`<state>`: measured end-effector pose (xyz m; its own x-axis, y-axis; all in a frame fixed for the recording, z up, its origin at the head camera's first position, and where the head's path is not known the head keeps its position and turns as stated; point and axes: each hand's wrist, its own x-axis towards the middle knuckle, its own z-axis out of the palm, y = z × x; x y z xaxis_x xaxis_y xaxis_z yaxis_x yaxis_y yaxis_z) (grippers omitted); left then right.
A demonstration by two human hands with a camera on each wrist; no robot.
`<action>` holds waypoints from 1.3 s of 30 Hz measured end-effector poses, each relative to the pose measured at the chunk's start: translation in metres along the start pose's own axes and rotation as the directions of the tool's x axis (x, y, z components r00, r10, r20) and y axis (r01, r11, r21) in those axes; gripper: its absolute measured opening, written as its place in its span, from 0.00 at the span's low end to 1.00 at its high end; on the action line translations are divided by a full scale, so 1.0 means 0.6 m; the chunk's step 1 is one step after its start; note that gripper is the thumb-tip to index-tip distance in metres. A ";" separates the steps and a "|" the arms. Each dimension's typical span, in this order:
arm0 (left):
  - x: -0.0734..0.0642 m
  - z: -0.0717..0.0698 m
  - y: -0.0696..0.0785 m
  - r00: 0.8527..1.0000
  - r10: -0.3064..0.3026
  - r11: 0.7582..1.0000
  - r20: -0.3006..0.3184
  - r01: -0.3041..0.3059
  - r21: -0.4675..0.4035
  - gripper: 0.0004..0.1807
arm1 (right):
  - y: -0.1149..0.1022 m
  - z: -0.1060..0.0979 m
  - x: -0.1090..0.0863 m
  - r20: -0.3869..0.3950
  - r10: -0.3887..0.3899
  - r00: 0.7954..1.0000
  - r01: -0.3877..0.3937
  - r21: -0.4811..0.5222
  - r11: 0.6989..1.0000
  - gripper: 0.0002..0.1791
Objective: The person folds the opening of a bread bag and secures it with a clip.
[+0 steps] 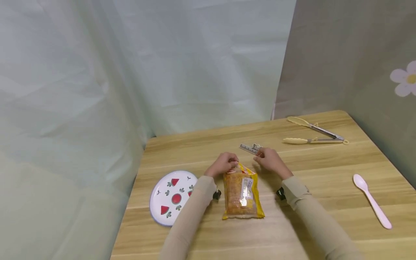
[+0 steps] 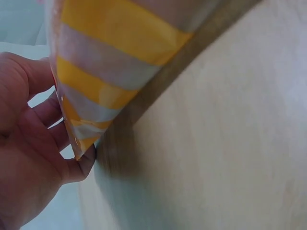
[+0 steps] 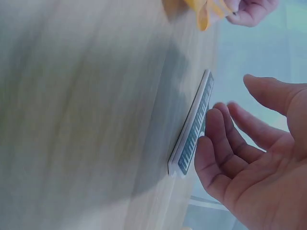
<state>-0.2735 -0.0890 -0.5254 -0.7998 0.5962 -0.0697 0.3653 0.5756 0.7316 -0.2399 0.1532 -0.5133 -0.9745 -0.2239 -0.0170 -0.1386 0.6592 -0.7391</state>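
A yellow and clear plastic bag of bread (image 1: 234,195) lies on the wooden table (image 1: 292,216). My left hand (image 1: 223,164) pinches its top edge. In the left wrist view the striped corner of the bag (image 2: 108,52) sits between my thumb and fingers. Behind the bag, a flat clip (image 1: 248,148) with a keyboard-like stripe pattern lies on the table. My right hand (image 1: 272,161) is at the clip's right end. The right wrist view shows that hand's fingers loosely bent beside the clip (image 3: 193,129), thumb well apart; whether the fingertips touch it I cannot tell.
A round white plate (image 1: 156,202) with watermelon designs is at the left, partly behind my left sleeve. Tongs (image 1: 325,135) with cream tips lie spread at the back right. A pink spoon (image 1: 372,202) lies at the right. Curtains hang behind the table's back edge.
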 end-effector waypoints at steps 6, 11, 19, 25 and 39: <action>0.001 0.003 0.005 1.000 -0.014 1.000 -0.011 0.014 -0.002 0.06 | 0.004 -0.016 0.014 0.001 0.031 1.000 -0.031 0.021 0.999 0.16; 0.001 0.003 0.008 1.000 -0.024 1.000 -0.009 0.024 -0.017 0.07 | 0.008 -0.028 0.027 -0.033 0.015 0.999 -0.017 -0.043 0.999 0.20; -0.002 0.003 0.012 0.999 -0.031 0.998 -0.016 0.030 -0.046 0.07 | 0.009 -0.034 0.060 0.014 0.062 0.998 -0.059 -0.150 0.987 0.25; -0.005 0.004 0.011 0.999 -0.042 0.997 -0.015 0.041 -0.058 0.07 | 0.010 -0.036 0.070 0.045 0.079 0.996 -0.069 -0.189 0.979 0.23; -0.005 0.002 0.012 0.999 -0.050 0.996 -0.005 0.049 -0.074 0.08 | -0.002 -0.036 0.063 0.059 0.134 0.989 -0.128 -0.089 0.988 0.13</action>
<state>-0.2681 -0.0860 -0.5207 -0.8194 0.5640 -0.1026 0.2891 0.5611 0.7756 -0.2806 0.1593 -0.4986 -0.9722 -0.1756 -0.1549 -0.0277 0.7433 -0.6683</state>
